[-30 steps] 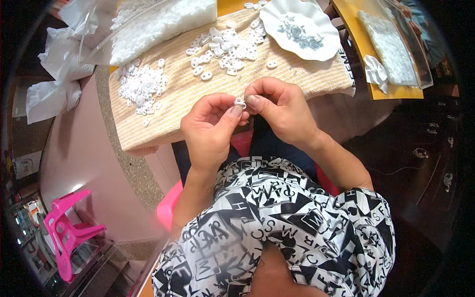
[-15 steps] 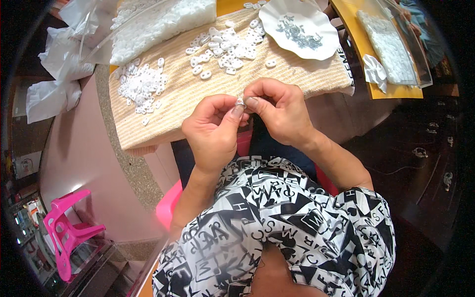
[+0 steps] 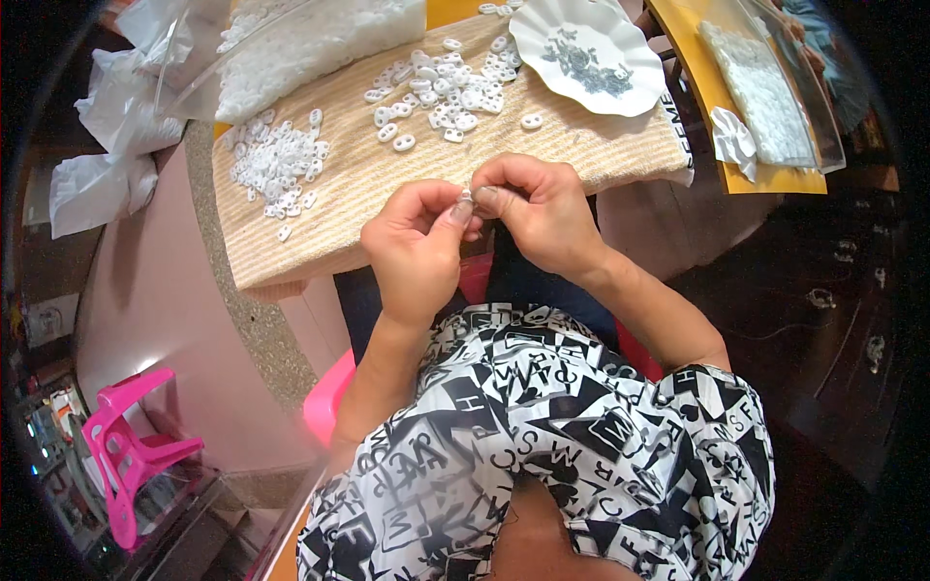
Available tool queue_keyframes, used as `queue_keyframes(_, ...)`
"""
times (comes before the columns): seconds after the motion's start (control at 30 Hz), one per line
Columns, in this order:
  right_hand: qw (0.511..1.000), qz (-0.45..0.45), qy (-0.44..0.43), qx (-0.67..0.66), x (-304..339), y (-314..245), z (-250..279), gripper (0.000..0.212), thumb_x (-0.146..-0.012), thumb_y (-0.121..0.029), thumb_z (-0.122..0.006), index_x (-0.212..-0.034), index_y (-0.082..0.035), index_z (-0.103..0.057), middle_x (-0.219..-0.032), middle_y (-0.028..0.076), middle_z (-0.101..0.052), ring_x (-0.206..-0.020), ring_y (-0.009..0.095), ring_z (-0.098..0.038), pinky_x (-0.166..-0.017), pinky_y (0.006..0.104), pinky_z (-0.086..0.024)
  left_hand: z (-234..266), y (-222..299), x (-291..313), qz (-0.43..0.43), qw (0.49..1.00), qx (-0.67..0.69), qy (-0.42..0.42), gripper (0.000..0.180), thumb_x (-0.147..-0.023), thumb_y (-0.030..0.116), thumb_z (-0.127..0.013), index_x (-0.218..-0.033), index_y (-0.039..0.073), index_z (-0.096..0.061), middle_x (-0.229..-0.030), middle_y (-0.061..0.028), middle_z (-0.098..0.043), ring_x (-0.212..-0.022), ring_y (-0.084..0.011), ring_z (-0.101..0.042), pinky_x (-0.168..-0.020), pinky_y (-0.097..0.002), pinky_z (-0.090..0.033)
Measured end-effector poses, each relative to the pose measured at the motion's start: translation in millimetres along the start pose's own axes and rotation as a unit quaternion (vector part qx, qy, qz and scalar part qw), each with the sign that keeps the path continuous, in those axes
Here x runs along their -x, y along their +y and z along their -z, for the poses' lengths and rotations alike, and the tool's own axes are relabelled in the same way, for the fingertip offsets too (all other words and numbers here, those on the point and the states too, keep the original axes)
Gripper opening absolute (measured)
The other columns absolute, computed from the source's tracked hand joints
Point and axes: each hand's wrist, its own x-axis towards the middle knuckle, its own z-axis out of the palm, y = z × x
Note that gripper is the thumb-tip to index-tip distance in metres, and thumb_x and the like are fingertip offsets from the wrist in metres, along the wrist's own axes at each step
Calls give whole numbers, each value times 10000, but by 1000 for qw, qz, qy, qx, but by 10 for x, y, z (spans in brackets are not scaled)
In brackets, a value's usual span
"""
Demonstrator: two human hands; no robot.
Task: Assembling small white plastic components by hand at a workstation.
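Observation:
Over the near edge of the striped towel [image 3: 358, 184], my two hands meet, fingertips almost touching. Thumb and fingers of my left hand [image 3: 418, 247] pinch a small white plastic piece [image 3: 466, 196]. My right hand [image 3: 544, 215] is closed at the same piece, thumb against forefinger; whatever is between its tips is too small to make out. Beyond my hands lies a loose pile of white oval two-holed pieces [image 3: 446, 92], and a second pile of small white pieces [image 3: 276, 165] is at the left. Small grey metal-looking parts [image 3: 586, 68] rest in a white wavy-rimmed dish [image 3: 644, 82].
A clear container of white pieces [image 3: 320, 63] stands at the far left of the table. On a yellow surface to the right are another clear container [image 3: 765, 107] and a crumpled white tissue [image 3: 733, 142]. White plastic bags [image 3: 111, 184] and a pink stool [image 3: 126, 445] are at the left.
Both hands have shifted very slightly, the right one a little to the left, still pinching together. The piles and the dish look the same.

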Motion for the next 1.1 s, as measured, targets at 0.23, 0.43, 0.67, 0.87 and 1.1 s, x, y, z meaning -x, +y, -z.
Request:
queue_keyframes(0.23, 990, -56, -23, -129, -38, -28, 70, 179, -818, -17, -516, -969, 69, -559, -795, 106, -610, -694, 128, -599, -629, 233, -505, 34, -41, -47, -2, 997, 73, 14, 86, -769, -37, -578, -852, -46, -557, -753, -80, -602, -635, -108, -589, -571, -215, -501)
queue_keyframes(0.43, 992, -54, -27, -109, -73, -30, 77, 196, -814, -15, -521, -989, 63, -559, -822, 109, -614, -718, 136, -600, -638, 235, -504, 61, -59, -64, 4, 997, 80, 13, 96, -770, -39, -573, -864, -46, -553, -762, -81, -600, -649, -116, -592, -575, -219, -503)
queue_keyframes(0.67, 1000, -7, -5, 0, -105, 46, 94, 114, -792, -11, -539, -877, 46, -588, -728, 59, -609, -662, 114, -584, -583, 230, -481, 60, -72, -72, 8, 996, 88, 10, 112, -770, -43, -565, -879, -48, -546, -763, -78, -590, -643, -118, -584, -569, -224, -497)
queue_keyframes(0.87, 996, -75, -37, -32, -4, -38, 33, 76, -804, -39, -525, -822, 15, -577, -715, 21, -580, -665, 71, -529, -614, 206, -437, 49, -44, 22, 32, 998, 60, 9, 105, -774, -38, -555, -873, -55, -526, -745, -89, -582, -629, -141, -562, -585, -251, -479)
queue_keyframes(1.1, 999, -23, -4, 46, 48, -59, 4, 60, -778, -19, -533, -780, 26, -574, -710, 38, -566, -657, 82, -525, -588, 223, -433, 42, -41, 46, 27, 998, 53, 5, 101, -767, -48, -561, -868, -52, -552, -760, -78, -591, -633, -115, -579, -570, -231, -505)
